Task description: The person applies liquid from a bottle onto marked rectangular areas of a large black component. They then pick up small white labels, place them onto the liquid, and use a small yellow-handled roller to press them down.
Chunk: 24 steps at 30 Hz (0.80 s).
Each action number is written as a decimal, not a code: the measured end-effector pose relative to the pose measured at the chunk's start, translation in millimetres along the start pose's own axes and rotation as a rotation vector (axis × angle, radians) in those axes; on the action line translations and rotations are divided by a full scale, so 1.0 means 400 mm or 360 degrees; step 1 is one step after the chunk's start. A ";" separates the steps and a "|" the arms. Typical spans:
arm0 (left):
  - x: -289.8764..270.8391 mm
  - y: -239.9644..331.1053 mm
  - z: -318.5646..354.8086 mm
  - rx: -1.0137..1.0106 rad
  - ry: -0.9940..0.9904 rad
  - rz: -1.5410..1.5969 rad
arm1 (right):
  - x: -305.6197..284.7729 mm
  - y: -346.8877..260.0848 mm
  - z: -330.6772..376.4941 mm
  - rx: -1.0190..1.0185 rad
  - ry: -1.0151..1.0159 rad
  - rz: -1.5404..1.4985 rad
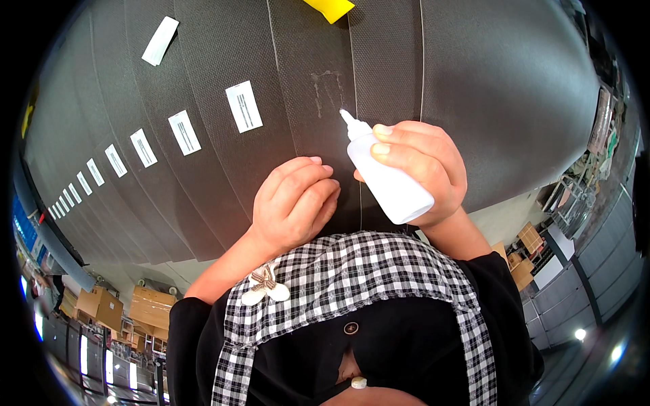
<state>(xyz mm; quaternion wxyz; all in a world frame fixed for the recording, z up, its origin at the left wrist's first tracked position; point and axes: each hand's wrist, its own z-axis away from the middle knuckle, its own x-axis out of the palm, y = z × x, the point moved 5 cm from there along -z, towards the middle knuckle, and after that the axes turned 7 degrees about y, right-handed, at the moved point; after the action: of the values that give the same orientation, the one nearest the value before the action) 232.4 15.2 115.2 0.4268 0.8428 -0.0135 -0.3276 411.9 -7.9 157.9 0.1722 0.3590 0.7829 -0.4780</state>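
The right hand (423, 169) gripped a white squeeze bottle (386, 176), fingers wrapped close around its body, with the nozzle tilted down onto a dark textured sheet (318, 101), apparently so the wet glue line (325, 84) could be laid just beyond the tip. The left hand (294, 203) rested on the same sheet beside the bottle, fingers curled together and holding nothing, seemingly steadying the material. Overlapping sheets fanned leftward, each bearing a white label (244, 106). A yellow object (328, 8) lay at the far edge.
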 end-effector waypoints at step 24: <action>0.002 0.003 -0.002 0.0005 0.0009 0.0001 | -0.010 0.025 -0.007 0.0009 0.0187 -0.0100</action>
<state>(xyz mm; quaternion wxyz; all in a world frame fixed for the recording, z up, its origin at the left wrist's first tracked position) 233.9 14.7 115.9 0.4256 0.8444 -0.0133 -0.3251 422.4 -4.3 155.4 0.1099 0.3621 0.8012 -0.4635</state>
